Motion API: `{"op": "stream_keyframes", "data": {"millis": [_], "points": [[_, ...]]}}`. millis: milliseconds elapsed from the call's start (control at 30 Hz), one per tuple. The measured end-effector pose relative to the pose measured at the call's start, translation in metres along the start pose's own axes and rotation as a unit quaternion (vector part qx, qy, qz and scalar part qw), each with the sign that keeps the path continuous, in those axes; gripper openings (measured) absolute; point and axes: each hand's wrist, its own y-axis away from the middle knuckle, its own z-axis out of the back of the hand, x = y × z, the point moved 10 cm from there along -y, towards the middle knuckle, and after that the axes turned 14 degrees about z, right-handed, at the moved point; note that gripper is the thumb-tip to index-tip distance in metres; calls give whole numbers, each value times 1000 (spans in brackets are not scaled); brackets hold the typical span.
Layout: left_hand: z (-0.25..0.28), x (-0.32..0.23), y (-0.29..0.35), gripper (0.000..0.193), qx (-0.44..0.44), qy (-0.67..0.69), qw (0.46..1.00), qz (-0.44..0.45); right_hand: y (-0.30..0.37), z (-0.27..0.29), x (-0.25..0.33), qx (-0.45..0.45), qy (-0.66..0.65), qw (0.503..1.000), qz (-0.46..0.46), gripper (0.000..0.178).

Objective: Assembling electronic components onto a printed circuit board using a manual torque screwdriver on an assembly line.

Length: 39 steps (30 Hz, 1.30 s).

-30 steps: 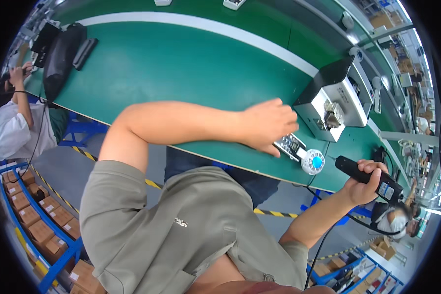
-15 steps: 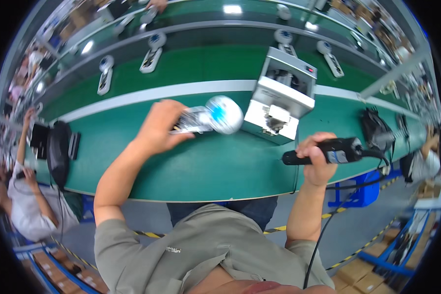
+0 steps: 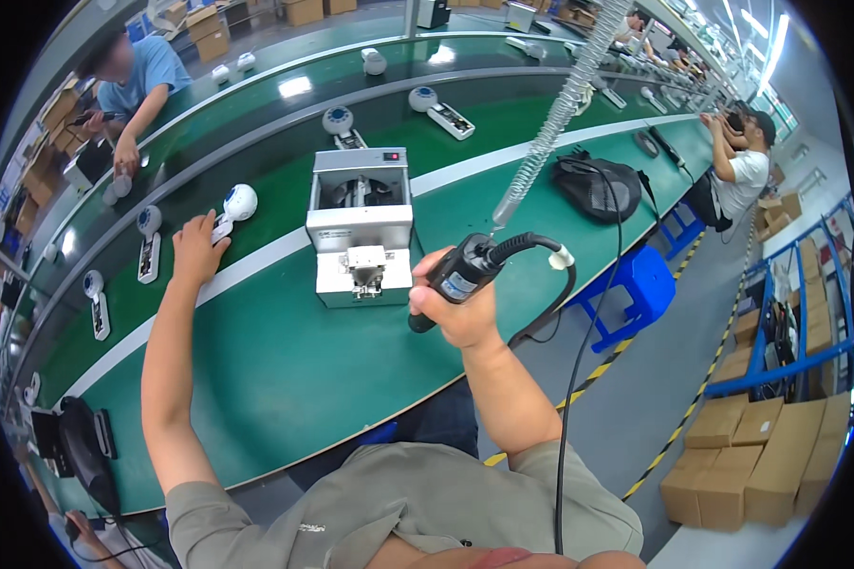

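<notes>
Out on the far side of the white strip, my left hand (image 3: 199, 250) has its fingers around the body of a white device (image 3: 240, 201) with a ball-shaped head. Its slim body is mostly hidden by the hand. My right hand (image 3: 467, 315) is closed around a black electric screwdriver (image 3: 461, 275), its cable leaving the back end and a coiled hose hanging just behind it. Between the two hands stands a silver box-like screw feeder (image 3: 362, 226) with an open top and a small metal outlet at the front. The screwdriver is beside its right side, apart from it.
Similar white devices (image 3: 149, 247) lie spaced along the dark green conveyor (image 3: 285, 175). A black bag (image 3: 598, 185) rests on the green bench (image 3: 256, 379) to the right. A blue stool (image 3: 640, 289) stands below the bench edge. Co-workers (image 3: 745, 156) sit at right and far left.
My left hand has carried the white device from above the bench across the white strip to the conveyor. My view has swung right. The screwdriver stays in my right hand, now pointing more downward.
</notes>
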Motion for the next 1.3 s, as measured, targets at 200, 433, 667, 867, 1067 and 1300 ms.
{"op": "stream_keyframes", "data": {"millis": [200,433,667,867,1067,1300], "points": [[115,13,-45,50,-8,302,951,73,-1,4,4,-10,-10,1000,-8,26],[52,-29,31,48,93,272,950,121,-6,2,-1,1,15,1000,-9,25],[-7,-70,144,45,188,280,911,236,-7,0,1,15,-9,999,32,22],[2,-87,196,43,224,243,894,301,-4,-6,2,47,-18,998,47,21],[14,-105,219,41,279,174,894,305,-4,4,-15,30,-36,999,-1,19],[40,-145,251,39,364,100,882,282,-4,0,-10,35,7,999,26,18]]}}
